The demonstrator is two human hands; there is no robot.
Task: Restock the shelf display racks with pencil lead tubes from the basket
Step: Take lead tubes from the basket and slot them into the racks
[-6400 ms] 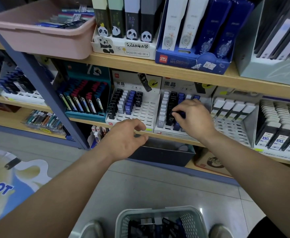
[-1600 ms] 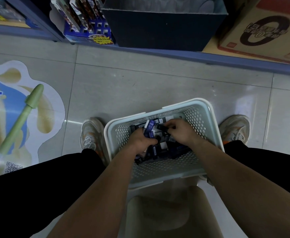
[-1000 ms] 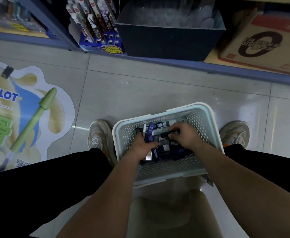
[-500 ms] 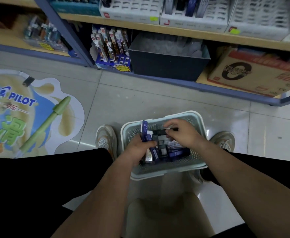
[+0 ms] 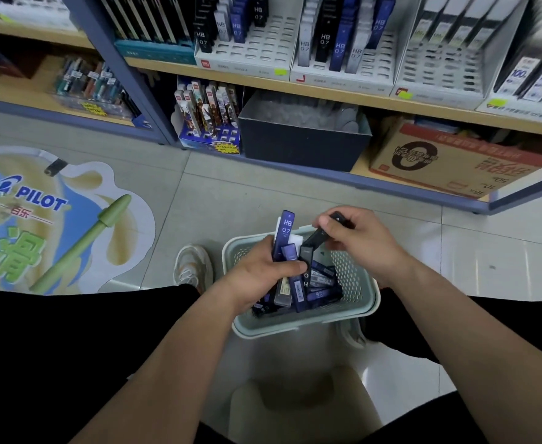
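Several tubes (image 5: 286, 232) gripped upright in left hand (image 5: 260, 274); one black tube (image 5: 316, 238) pinched aslant in right hand (image 5: 359, 241), just beside. Beneath both, basket (image 5: 295, 328) with more tubes. Ahead and above, racks (image 5: 375, 59) with free slots, likely nearer right hand.

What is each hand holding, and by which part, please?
Left hand grips several lead tubes around their middles; right hand pinches a black tube near its top.
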